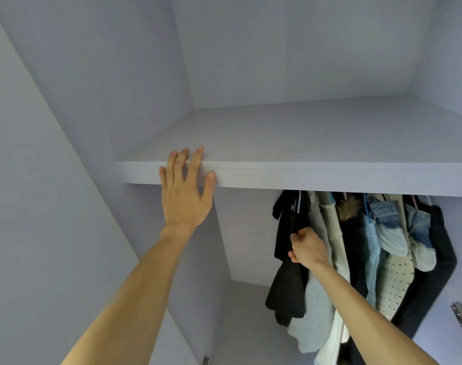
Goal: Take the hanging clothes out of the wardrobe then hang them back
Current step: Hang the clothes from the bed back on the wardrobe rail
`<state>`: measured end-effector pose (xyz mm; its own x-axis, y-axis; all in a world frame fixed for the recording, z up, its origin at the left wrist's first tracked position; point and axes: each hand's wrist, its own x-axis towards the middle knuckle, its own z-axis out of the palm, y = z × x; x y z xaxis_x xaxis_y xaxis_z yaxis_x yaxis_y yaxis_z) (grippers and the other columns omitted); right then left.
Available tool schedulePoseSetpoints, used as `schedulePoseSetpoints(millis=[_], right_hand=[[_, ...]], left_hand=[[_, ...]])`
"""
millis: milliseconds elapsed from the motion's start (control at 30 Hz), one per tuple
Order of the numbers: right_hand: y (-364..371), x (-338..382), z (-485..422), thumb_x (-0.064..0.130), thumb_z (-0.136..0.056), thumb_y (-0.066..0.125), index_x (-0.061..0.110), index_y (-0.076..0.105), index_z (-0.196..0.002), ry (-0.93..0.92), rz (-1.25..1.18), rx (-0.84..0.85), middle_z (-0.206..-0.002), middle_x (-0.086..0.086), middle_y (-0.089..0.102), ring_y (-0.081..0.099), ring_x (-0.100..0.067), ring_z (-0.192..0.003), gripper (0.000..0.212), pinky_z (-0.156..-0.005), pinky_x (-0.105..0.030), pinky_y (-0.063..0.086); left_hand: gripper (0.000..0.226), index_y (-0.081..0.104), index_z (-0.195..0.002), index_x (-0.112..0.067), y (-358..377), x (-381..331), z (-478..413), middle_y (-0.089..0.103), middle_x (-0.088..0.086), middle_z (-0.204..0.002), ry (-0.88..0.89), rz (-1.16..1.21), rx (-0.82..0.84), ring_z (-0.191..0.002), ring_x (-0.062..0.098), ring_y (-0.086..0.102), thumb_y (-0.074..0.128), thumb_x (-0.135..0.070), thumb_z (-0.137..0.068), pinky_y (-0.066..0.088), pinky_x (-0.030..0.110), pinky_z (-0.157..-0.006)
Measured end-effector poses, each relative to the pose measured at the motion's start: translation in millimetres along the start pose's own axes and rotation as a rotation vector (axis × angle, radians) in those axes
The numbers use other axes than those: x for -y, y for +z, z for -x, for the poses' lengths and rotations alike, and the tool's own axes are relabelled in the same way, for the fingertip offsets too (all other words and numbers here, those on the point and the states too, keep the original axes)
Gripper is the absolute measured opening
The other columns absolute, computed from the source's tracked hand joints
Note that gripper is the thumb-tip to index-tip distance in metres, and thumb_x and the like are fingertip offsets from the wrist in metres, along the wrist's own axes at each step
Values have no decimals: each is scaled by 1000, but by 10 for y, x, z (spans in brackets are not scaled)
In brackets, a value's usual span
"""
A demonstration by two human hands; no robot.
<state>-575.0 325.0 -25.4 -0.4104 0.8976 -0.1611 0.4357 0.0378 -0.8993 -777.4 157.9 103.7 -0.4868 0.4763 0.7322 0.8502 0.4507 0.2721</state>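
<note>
Wardrobe holds hanging clothes; right hand grips black garment.

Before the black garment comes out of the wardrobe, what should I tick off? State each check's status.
1. Right hand grips the black garment: ok.
2. Left hand flat on the shelf edge, bracing: ok.
3. Hanger hook off the rail: cannot tell, hidden under the shelf.
4. Grey garment beside it outside the grip: cannot tell.
5. Open room left of the clothes: ok.

The single head view faces forward into the wardrobe, close to its shelf.
</note>
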Motion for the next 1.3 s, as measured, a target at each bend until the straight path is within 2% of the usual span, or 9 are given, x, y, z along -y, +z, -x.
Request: schedulePoseSetpoints(millis=[167,267,400,533,633,767,1000,1200,1300], right_hand=[[-72,-111,170,19,-99,54,13,50,-112,-56,86,47,-89,-2,67,71,-19,-72,15,-71,-43,61],[-71,-184,381,23,-96,58,13,48,-124,-140,218,17,-112,0,64,65,-16,-87,31,-76,-36,56],[-4,-264,762,28,-99,56,17,48,-130,-235,378,68,-128,1,55,54,-11,-87,34,-60,-13,37],[146,-323,1237,29,-99,54,20,53,-127,-310,368,251,-129,7,57,59,-10,-104,30,-91,-25,48],[314,-342,1692,29,-99,52,23,56,-124,-382,389,375,-121,11,60,59,-7,-105,26,-88,-21,46],[575,-472,2365,30,-99,51,27,60,-117,-507,462,548,-118,11,63,58,-7,-111,20,-90,-23,45],[831,-831,3688,23,-96,53,19,65,-116,-759,527,802,-117,3,67,56,-18,-114,23,-98,-24,39],[1080,-1006,4679,29,-97,50,25,62,-128,-1048,652,1093,-137,9,58,41,-12,-133,33,-110,-22,29],[1328,-1035,5179,34,-98,49,30,61,-130,-1176,681,1248,-144,9,53,35,-10,-140,34,-118,-27,27]], left_hand=[[66,10,-156,-41,-117,-82,76,4,-5,-166,-51,14,89,-153,15,-6,40,-55,-99,4,49,-123],[76,0,-156,-44,-194,-69,370,-7,-7,-167,-55,30,155,-153,18,-1,49,-48,-98,4,47,-122],[75,8,-156,-44,-282,192,1247,4,-3,-167,-165,34,324,-149,25,19,55,-40,-97,18,49,-122],[67,16,-155,-43,-518,508,2322,6,-9,-165,-373,19,500,-151,21,16,51,-41,-98,16,43,-123],[65,21,-155,-40,-864,601,3039,17,-5,-165,-503,-39,561,-149,22,21,52,-39,-98,20,44,-121],[64,27,-154,-39,-1453,593,3911,25,-1,-163,-628,-137,599,-146,25,29,54,-41,-96,25,44,-119],[64,34,-152,-35,-2471,331,5336,32,1,-160,-844,-191,603,-145,25,33,58,-42,-94,29,44,-118],[59,32,-152,-38,-3328,-110,6387,32,-4,-160,-1078,-282,567,-148,19,25,49,-48,-96,23,43,-119],[66,37,-150,-38,-3772,-363,6893,36,-3,-158,-1278,-320,512,-146,19,30,38,-54,-86,27,42,-118]])
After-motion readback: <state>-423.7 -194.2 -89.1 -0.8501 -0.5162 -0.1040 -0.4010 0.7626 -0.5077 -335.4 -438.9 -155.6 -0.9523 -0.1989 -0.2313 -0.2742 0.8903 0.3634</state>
